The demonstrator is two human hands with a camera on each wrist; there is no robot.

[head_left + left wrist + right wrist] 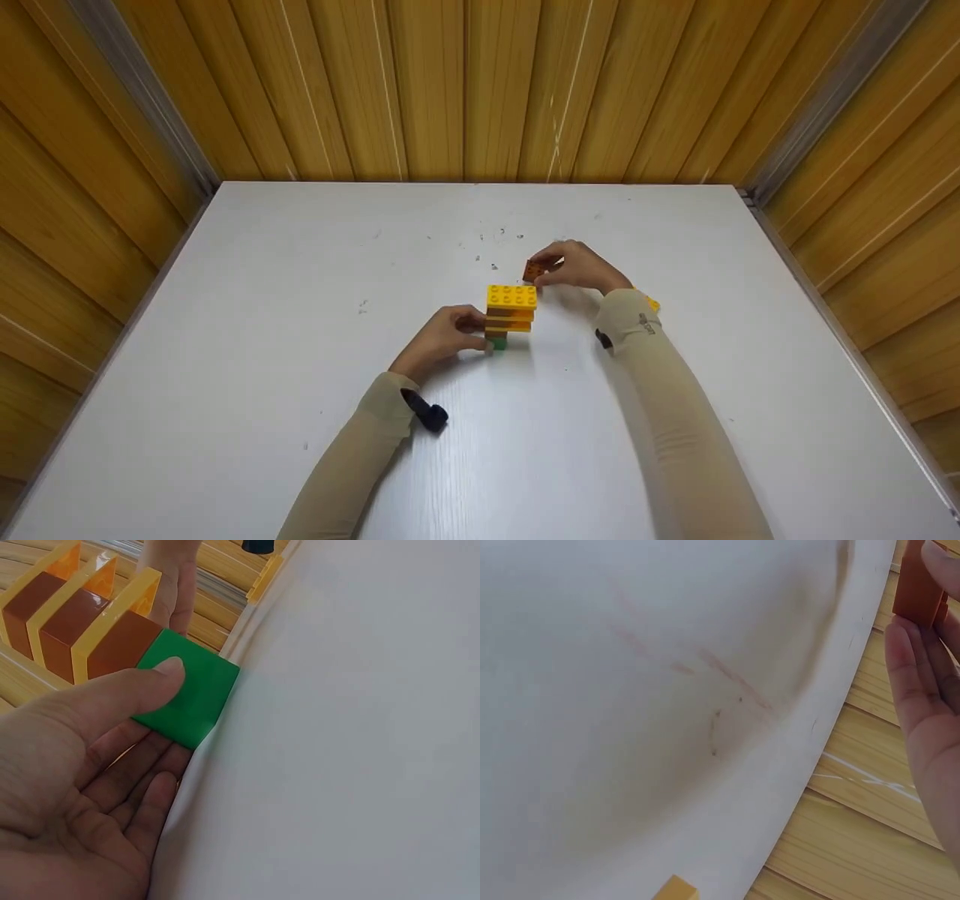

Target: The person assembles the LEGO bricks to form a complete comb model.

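A stack of toy building bricks stands on the table, with a green brick (196, 686) at its base and brown bricks (120, 641) alternating with wider yellow ones above. On top is a yellow brick (511, 296) with studs up. My left hand (444, 339) pinches the stack low down; its thumb lies on the green brick in the left wrist view. Behind and to the right of the stack, my right hand (581, 268) holds a loose brown brick (919, 585) between thumb and fingers, apart from the stack. Its studs show in the head view.
Another yellow brick (654, 304) lies on the white table (300, 255), partly hidden by the right wrist. Small dark marks dot the tabletop behind the stack. Wood-look panels (427, 90) rise along the back and both sides.
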